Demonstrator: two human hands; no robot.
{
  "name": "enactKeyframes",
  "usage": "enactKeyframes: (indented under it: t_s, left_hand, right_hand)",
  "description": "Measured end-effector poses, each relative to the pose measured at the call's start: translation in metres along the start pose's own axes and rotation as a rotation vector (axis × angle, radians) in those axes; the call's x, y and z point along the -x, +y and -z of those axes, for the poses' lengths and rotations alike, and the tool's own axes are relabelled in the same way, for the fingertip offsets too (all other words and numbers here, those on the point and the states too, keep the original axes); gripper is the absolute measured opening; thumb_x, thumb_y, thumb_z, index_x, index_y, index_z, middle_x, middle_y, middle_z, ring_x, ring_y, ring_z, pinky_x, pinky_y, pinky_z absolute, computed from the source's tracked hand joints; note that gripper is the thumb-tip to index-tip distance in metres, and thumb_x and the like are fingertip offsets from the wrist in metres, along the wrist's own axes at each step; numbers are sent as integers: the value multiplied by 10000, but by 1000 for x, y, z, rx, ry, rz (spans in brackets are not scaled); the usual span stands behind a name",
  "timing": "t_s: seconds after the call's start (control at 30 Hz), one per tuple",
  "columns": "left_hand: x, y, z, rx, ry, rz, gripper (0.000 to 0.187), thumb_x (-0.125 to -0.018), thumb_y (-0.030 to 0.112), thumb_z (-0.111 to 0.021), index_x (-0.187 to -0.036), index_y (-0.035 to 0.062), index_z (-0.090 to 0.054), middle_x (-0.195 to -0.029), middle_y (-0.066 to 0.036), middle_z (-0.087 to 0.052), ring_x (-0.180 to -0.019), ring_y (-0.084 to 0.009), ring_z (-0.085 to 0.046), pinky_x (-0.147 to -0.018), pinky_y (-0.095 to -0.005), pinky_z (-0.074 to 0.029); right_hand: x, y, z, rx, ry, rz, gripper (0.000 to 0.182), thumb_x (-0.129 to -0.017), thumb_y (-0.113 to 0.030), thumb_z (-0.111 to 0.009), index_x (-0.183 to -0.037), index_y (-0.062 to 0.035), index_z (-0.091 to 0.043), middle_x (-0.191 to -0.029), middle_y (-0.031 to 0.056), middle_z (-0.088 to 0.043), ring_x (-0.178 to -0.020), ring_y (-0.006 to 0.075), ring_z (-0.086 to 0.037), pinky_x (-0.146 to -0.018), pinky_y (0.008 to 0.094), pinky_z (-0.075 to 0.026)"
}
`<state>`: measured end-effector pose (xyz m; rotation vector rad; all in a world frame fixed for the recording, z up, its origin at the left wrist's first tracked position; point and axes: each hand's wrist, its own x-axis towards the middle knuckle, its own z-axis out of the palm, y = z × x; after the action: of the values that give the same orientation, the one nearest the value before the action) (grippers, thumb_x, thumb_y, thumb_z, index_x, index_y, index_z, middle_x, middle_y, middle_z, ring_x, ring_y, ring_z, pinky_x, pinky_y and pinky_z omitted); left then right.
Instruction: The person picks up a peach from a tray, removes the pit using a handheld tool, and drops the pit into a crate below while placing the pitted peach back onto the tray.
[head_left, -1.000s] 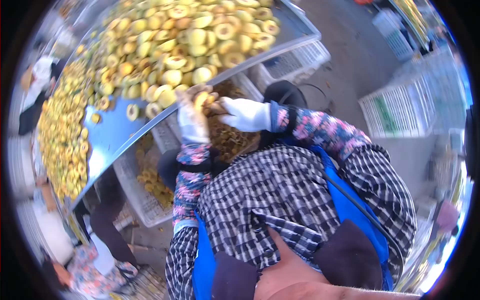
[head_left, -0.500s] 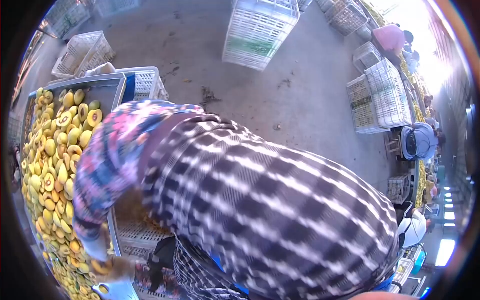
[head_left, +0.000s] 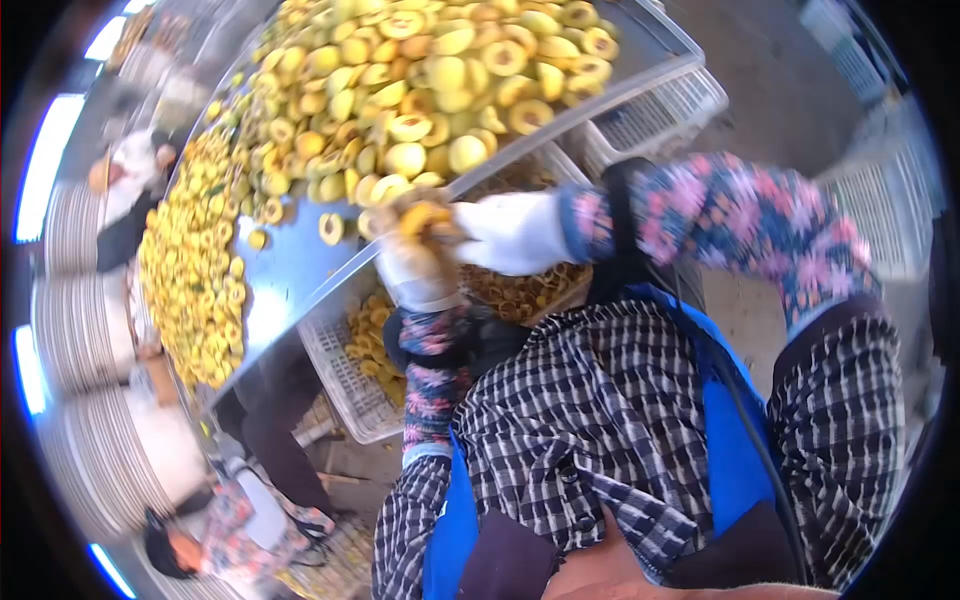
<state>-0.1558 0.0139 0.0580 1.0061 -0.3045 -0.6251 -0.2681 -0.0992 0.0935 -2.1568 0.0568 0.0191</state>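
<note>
Clearly, from the head camera, a soft orange-yellow piece of fruit sits between the two hands, just outside the near rim of the broad grey-blue metal table. Its orange side faces up toward the camera; blur hides its outline, so I cannot tell which way its long axis runs.

The left hand, in a stained white glove, reaches toward the table's rim with its fingers curled around the piece. The right hand, in a cleaner white glove, comes in from the right along that rim, its fingertips bunched against the piece; whether they pinch anything else I cannot tell.

On the table, a large heap of yellow-green halved fruits with brown hollows spreads over the far part, and a bank of smaller yellow pieces lines its left end. Below the near rim stands a white plastic crate holding yellow pieces, with brown scraps under the hands. Another white lattice crate stands by the table's right end. Past the left end, a person in a floral top bends near white ribbed stacks.
</note>
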Motion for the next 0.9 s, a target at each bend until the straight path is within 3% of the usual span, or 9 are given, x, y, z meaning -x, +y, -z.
enactKeyframes:
  t_s: [0.03, 0.13, 0.17, 0.23, 0.27, 0.33, 0.47, 0.77, 0.9]
  left_hand:
    - [7, -5, -12, 154, 101, 63, 444, -946, 494, -513, -1022, 59, -548, -925, -91, -622, -778, -228, -628, -640, -347, -556]
    - [11, -15, -7, 138, 213, 157, 413, -941, 507, -514, -976, 96, -533, -953, -91, -632, -824, -262, -644, -676, -390, -565]
    - [12, -15, -16, 141, 229, 167, 413, -941, 507, -514, -976, 96, -533, -953, -91, -632, -824, -262, -644, -676, -390, -565]
    - [14, -8, -16, 218, 139, 271, 396, -943, 496, -517, -954, 101, -548, -964, -89, -636, -827, -266, -646, -676, -392, -565]
    - [10, -10, -11, 236, 85, 316, 387, -938, 498, -527, -925, 113, -562, -969, -83, -639, -832, -266, -650, -684, -390, -567]
    - [10, -14, -11, 251, 97, 330, 379, -938, 496, -528, -918, 119, -565, -972, -81, -641, -833, -265, -650, -691, -393, -568]
    - [13, -17, -13, 297, 180, 402, 354, -939, 488, -531, -916, 137, -571, -978, -58, -644, -841, -258, -651, -716, -404, -567]
    - [15, -16, -7, 461, 259, 429, 348, -931, 492, -540, -941, 145, -563, -981, -50, -643, -866, -289, -646, -744, -419, -558]
    - [-2, 1, 14, 492, 485, 381, 376, -923, 519, -534, -932, 145, -571, -963, -25, -638, -912, -260, -629, -749, -382, -547]
  right_hand:
    - [5, -2, -4, -25, -76, -156, 385, -936, -294, -492, -1124, 39, -543, -1047, 278, -615, -1020, 382, -598, -880, 427, -468]
    - [12, -10, -16, -254, -109, -414, 439, -953, -363, -493, -1150, 29, -504, -1036, 259, -622, -1046, 396, -578, -912, 429, -437]
    - [21, -14, -9, -355, -84, -427, 398, -957, -352, -499, -1138, 3, -491, -898, 183, -636, -835, 322, -634, -753, 391, -498]
    - [25, 4, -21, -746, -125, -372, 308, -970, -332, -500, -1077, -43, -501, -697, 55, -554, -527, 171, -538, -478, 295, -442]
    - [27, 10, -25, -733, -142, -377, 308, -970, -332, -500, -1077, -43, -501, -697, 55, -554, -527, 171, -538, -478, 295, -442]
    - [30, 14, -30, -1221, -112, -427, 264, -979, -352, -511, -1020, -91, -501, -596, -29, -418, -393, 61, -349, -344, 213, -270]
    - [33, 22, -35, -1493, -192, -522, 287, -964, -419, -535, -1015, -139, -500, -588, -27, -413, -382, 72, -345, -336, 211, -250]
    - [34, 22, -42, -1274, -140, -421, 236, -995, -326, -480, -1039, -94, -486, -582, 6, -448, -357, 93, -370, -329, 225, -281]
    - [45, 22, -35, -1272, -229, -261, 310, -983, -318, -492, -1074, -22, -479, -582, 9, -452, -361, 94, -372, -343, 221, -300]
